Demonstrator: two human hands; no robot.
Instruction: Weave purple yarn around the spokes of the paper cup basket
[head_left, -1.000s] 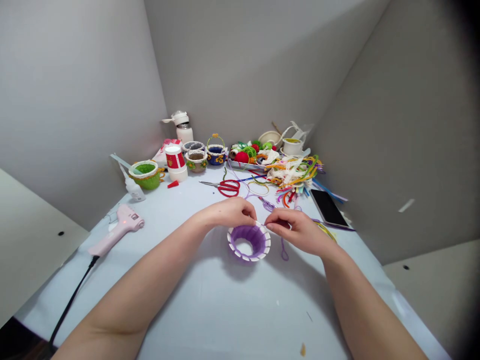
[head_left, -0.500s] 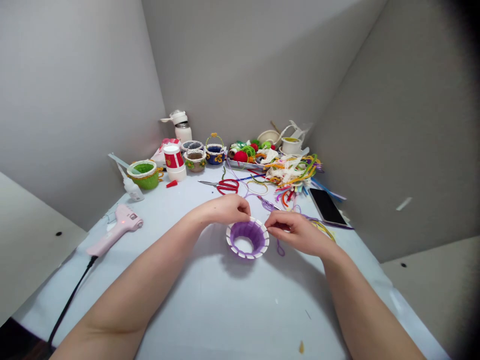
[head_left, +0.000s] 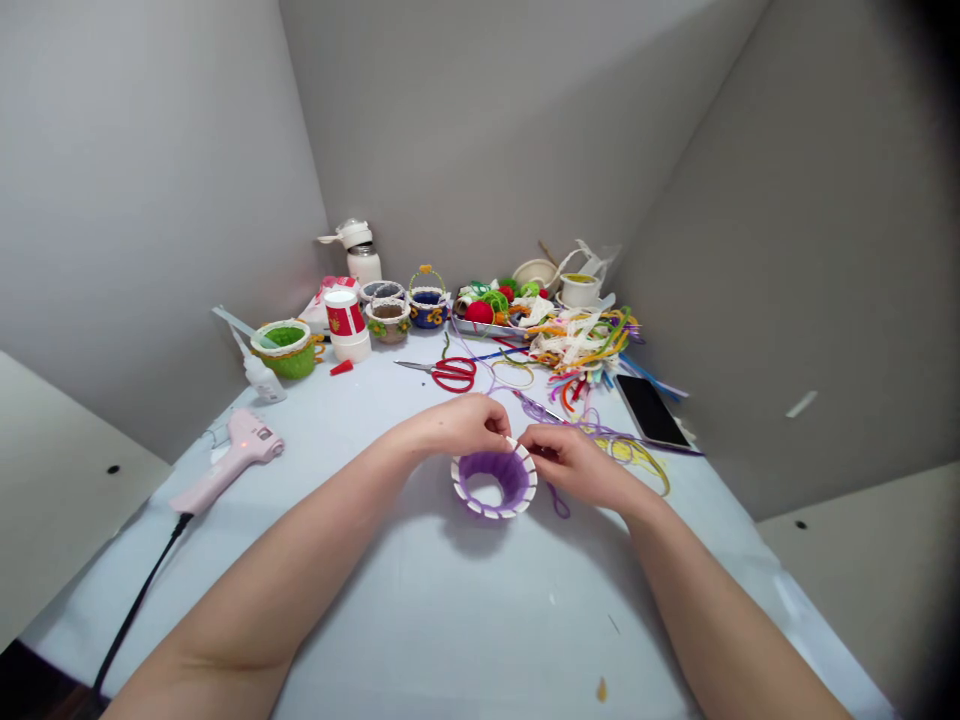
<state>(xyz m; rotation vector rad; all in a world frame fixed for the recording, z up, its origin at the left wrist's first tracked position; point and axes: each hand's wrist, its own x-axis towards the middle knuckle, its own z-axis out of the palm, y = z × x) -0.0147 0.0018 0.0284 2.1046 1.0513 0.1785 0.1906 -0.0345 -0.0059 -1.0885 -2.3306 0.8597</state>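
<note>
A small cup [head_left: 495,512] with a white, slit rim and purple yarn wound round its wall stands on the table, its open top toward me. My left hand [head_left: 474,425] is closed at the cup's far rim, the fingertips pinching it. Close by on the right, my right hand [head_left: 574,462] is closed with its fingertips at the same rim, apparently on the purple yarn; the strand between the fingers is hidden. A loop of purple yarn [head_left: 559,502] lies just below this hand, and more trails off behind it.
Beyond my hands lie red-handled scissors [head_left: 452,374]. A pink glue gun [head_left: 234,455] is at left, its cord running off the table. A phone [head_left: 652,410] lies at right. Behind stand small yarn baskets [head_left: 388,320], a white bottle [head_left: 364,262] and a heap of colored yarn [head_left: 585,340].
My right hand has shifted left along the cup's rim, closer to my left hand. My left hand has moved slightly right. The cup stays nearly in place.
</note>
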